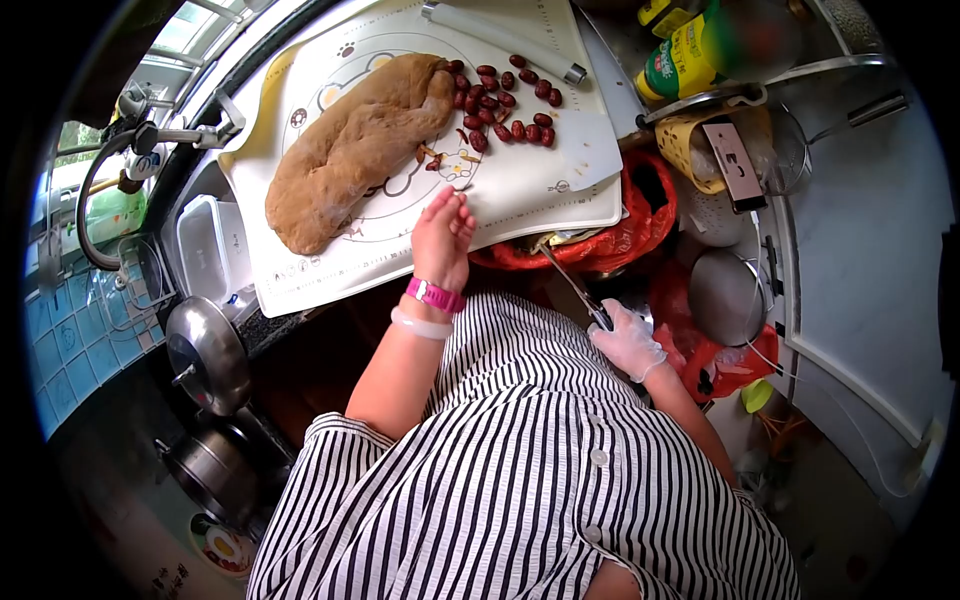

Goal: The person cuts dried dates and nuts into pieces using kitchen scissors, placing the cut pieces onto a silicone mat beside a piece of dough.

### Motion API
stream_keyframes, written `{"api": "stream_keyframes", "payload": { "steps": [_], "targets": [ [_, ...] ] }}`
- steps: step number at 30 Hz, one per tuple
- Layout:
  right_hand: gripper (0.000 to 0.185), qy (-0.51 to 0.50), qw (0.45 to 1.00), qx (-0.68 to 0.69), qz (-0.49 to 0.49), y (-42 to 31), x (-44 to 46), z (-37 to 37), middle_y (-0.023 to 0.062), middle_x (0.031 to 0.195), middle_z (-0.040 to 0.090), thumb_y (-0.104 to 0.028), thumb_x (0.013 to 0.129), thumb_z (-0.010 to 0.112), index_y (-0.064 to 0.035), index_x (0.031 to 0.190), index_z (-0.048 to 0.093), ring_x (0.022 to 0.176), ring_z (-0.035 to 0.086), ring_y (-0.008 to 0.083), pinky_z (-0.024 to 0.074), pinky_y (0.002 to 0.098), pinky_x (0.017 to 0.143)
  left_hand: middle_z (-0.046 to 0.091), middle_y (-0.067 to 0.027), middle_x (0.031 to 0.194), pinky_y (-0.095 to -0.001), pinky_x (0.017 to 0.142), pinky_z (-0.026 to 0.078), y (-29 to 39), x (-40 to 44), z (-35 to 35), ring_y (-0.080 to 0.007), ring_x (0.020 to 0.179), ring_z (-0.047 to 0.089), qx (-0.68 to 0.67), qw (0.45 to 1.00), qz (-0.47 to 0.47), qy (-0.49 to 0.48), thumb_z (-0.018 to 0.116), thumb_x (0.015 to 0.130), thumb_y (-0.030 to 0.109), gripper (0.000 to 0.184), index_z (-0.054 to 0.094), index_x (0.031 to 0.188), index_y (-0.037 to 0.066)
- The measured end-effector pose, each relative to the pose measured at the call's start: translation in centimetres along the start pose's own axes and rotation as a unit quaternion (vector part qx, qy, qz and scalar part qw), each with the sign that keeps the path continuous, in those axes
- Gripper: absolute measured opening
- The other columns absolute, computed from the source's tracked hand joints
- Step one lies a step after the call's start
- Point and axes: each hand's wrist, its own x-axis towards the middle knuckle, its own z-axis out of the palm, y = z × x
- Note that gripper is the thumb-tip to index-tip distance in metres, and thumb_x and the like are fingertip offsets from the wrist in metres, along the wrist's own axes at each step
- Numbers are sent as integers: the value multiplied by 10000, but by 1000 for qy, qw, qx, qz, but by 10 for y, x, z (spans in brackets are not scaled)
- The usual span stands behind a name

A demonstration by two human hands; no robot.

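My left hand [441,240], bare with a pink watch and a pale bangle at the wrist, is over the near edge of the white baking mat [520,205]. Its fingers are curled together; a small dark bit shows by the fingertips, too small to name. My right hand [627,340], in a clear plastic glove, is closed round the dark handles of scissors [575,280] low beside my body, blades pointing up towards the mat. A long brown slab of dough [360,150] lies on the mat. Several red dates [487,100] are scattered to its right, with small cut pieces [432,160] near the dough.
A white rolling pin [505,42] lies at the mat's far edge, and a pale scraper [590,150] at its right. A red plastic bag [640,220] sits below the mat's right corner. A phone [733,165] and yellow basket [690,150] stand right; a clear container [212,240] is left.
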Motion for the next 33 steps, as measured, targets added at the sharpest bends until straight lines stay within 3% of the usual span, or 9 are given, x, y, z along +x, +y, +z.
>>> {"api": "stream_keyframes", "payload": {
  "steps": [3,9,11,17,21,25,27,29,33],
  "targets": [
    [588,3,1000,-3,-4,-3,0,1,304,1192,590,-298,831,620,51,1281,475,1144,553,428,439,432,991,622,-104,1130,-257,738,556,17,18,0,-148,889,632,8,997,67,22,531,968,37,337,508,1295,-42],
    [596,2,1000,1,-13,-2,1,4,311,1198,582,-294,835,620,56,1291,463,1155,542,435,434,431,1003,671,-76,976,-219,678,500,18,30,-11,-132,819,645,219,960,163,67,574,958,64,309,565,1263,10],
    [502,59,997,3,-56,9,3,14,243,1084,646,-338,842,604,-16,1221,537,1039,603,400,443,435,936,683,-65,902,-210,658,483,13,14,-3,-127,799,656,222,972,43,-59,590,921,16,380,544,1298,38],
    [344,71,991,110,-37,-2,-4,0,235,909,627,-224,825,630,-18,1088,545,857,612,403,476,439,782,601,-138,1220,-305,801,541,-35,-50,15,-180,906,674,474,800,211,-300,486,806,-173,602,496,1344,97],
    [291,81,985,151,-29,11,1,6,199,825,601,-206,827,624,-24,1036,536,764,592,369,473,435,740,542,-177,1292,-380,853,512,-27,-48,19,-341,1066,608,603,700,217,-315,535,747,-125,596,539,1294,111],
    [291,104,984,132,-53,17,4,10,120,780,595,-168,831,622,-36,1089,591,676,598,203,492,351,662,560,-181,1274,-378,895,505,-9,-41,30,-312,1057,626,549,722,232,-351,569,757,-75,564,544,1290,111],
    [293,108,984,131,-53,15,4,11,125,783,597,-172,831,624,-37,1090,592,679,600,214,492,360,669,591,-179,1228,-373,890,514,0,-33,33,-286,1020,645,525,725,244,-373,603,780,-27,504,563,1268,96],
    [296,113,984,130,-52,11,3,11,129,786,599,-177,831,625,-39,1091,593,681,602,224,492,368,675,667,-155,1047,-365,813,538,9,-18,39,-249,910,670,546,777,75,-304,660,817,69,398,606,1212,67],
    [314,123,984,114,-65,0,1,10,148,854,615,-197,829,636,-41,1099,596,763,614,267,487,389,738,672,-131,780,-399,648,499,22,24,48,-310,696,642,588,733,342,-22,708,846,262,299,642,1054,58]
  ]
}}
